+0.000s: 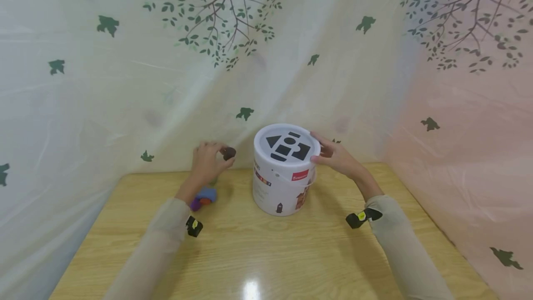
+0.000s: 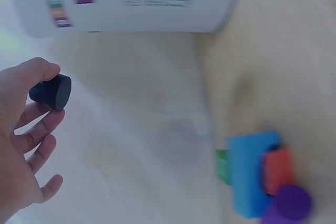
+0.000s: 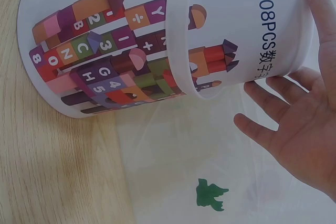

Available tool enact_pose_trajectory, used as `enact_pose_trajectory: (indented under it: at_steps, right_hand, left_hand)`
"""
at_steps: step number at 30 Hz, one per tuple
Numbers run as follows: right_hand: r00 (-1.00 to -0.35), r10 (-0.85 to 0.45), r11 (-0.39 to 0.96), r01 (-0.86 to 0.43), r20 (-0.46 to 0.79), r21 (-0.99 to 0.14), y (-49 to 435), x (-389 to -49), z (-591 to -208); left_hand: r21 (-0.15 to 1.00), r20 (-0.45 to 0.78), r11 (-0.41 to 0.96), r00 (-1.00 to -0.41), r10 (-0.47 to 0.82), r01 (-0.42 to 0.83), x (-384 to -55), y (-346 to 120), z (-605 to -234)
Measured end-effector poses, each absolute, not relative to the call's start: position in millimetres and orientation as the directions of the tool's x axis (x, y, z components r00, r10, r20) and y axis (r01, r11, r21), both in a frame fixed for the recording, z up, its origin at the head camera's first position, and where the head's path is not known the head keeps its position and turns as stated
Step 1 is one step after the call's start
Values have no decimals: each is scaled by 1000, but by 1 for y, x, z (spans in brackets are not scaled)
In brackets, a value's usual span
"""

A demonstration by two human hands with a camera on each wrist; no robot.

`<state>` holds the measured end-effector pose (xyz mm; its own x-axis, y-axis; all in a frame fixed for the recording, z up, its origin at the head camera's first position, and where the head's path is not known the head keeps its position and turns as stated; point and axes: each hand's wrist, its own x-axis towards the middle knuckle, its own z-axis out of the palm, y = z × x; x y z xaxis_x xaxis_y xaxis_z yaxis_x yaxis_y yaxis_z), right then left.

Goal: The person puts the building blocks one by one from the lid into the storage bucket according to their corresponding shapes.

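My left hand (image 1: 206,163) is raised over the table's back left part and pinches a small dark cylinder block (image 1: 229,153) between thumb and fingers. In the left wrist view the block's (image 2: 56,93) flat end faces outward. To the right stands an upright white bucket (image 1: 266,193) of toy blocks; its lid (image 1: 263,145) has several dark shaped cut-outs, including a triangle and a circle. At the lid's right edge my right hand (image 1: 339,157) rests, thumb in front and fingers farther back. The right wrist view shows those fingers (image 3: 268,100) fairly straight against the bucket's side.
Below the left hand lie a blue block (image 2: 247,174), a red block (image 2: 278,171), a purple cylinder (image 2: 293,203) and a green piece (image 2: 222,166) close together. A thin handle (image 1: 313,178) hangs on the bucket. Behind the wooden table (image 1: 233,253) hangs a leaf-print curtain (image 1: 187,91).
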<state>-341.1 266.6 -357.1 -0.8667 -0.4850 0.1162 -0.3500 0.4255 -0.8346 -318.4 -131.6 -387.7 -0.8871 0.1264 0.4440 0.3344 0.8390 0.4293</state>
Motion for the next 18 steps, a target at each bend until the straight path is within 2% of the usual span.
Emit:
enact_pose_trajectory:
  at_steps: [5, 13, 18]
  right_hand:
    - [-867, -484, 426, -350, 117, -834, 266, -341, -357]
    - [-864, -488, 425, -357, 122, -832, 267, -342, -358]
    - [-865, -487, 429, -357, 120, -830, 267, -342, -358]
  left_hand:
    - [451, 503, 817, -859, 99, 359, -322, -121, -358]
    - [451, 599, 763, -791, 127, 464, -328, -88, -324]
    - [464, 589, 744, -795, 145, 480, -330, -59, -312]
